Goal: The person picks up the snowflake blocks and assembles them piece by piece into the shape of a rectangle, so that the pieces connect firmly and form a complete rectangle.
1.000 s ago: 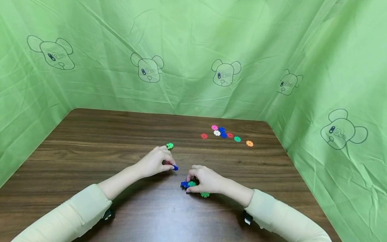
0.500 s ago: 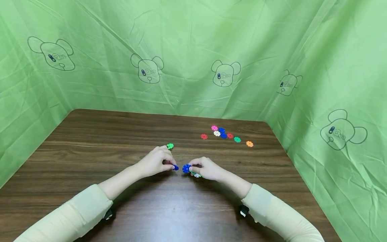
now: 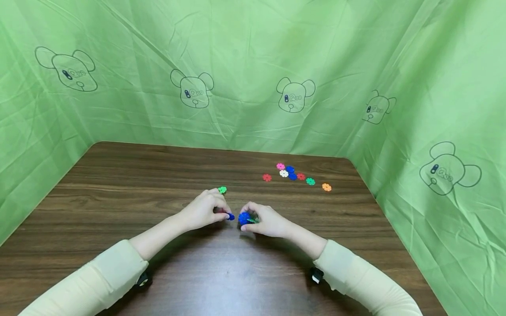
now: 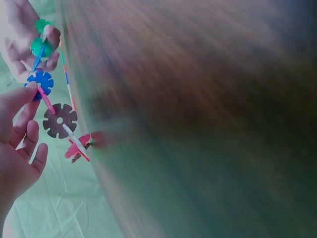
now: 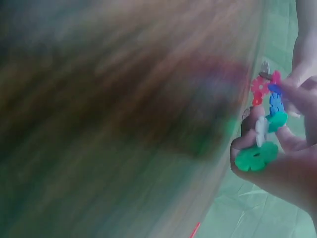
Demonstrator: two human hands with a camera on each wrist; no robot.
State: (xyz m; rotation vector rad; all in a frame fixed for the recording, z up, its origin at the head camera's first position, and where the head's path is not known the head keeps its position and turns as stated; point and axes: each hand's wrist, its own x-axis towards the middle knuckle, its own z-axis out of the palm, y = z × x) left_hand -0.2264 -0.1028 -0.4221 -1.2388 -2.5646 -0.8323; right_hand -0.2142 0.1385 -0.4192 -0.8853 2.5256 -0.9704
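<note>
In the head view, my left hand (image 3: 205,210) pinches a small blue notched disc (image 3: 231,217) between thumb and fingertips. The left wrist view shows a pink disc (image 4: 47,101), a brown disc (image 4: 60,120), a white disc (image 4: 74,137) and red discs (image 4: 78,147) slotted in a chain from that end. My right hand (image 3: 269,220) faces it, thumb and fingers around another blue disc (image 3: 244,218). Joined behind it are a green disc (image 5: 277,121), a white disc (image 5: 261,131) and a larger-looking green disc (image 5: 256,156) near the palm. A narrow gap separates the two blue discs in the head view.
A light green disc (image 3: 222,189) lies just beyond my left knuckles. Farther back right on the wooden table (image 3: 158,171) lie several loose discs, among them a pink disc (image 3: 280,166), a white disc (image 3: 283,174) and an orange disc (image 3: 326,187). Green cloth (image 3: 245,44) hangs behind.
My right hand has moved away from me, carrying its joined discs toward the left hand, and its fingers have shifted around the blue disc. The left hand stays nearly still.
</note>
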